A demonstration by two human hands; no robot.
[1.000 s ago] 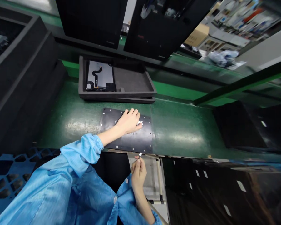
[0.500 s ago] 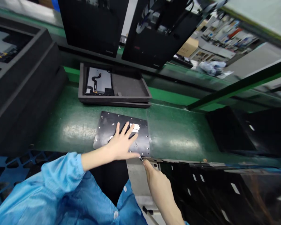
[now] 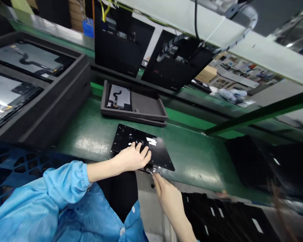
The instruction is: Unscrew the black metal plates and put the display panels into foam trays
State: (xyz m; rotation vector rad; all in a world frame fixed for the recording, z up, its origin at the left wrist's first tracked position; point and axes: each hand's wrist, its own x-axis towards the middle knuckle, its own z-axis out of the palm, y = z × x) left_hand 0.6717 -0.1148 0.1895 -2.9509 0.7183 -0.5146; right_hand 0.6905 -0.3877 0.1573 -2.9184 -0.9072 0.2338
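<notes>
A flat black cover (image 3: 159,154) with holes along its edges and a white label lies at an angle over the near bench edge. Its near side is raised, and parts of a device (image 3: 151,168) show beneath it. My left hand (image 3: 133,157) is at the cover's near edge, fingers bent over the top and the thumb hidden. Just to the right and below, my right hand (image 3: 168,196) is closed around a thin metal tool (image 3: 150,172). The tool's tip points at the gap under the cover; its handle is hidden in the fingers.
A grey foam tray (image 3: 146,101) behind the cover holds a screen panel (image 3: 120,95) with a ribbon cable. Stacked foam trays (image 3: 73,84) with more panels stand at the left. Two black screens (image 3: 123,43) rise at the back. Dark sheets (image 3: 217,215) hang or lie at the right front.
My left hand has gone from lying spread on the cover to bent fingers at its near edge. The cover's near side has come up and shifted right. The view has also shifted.
</notes>
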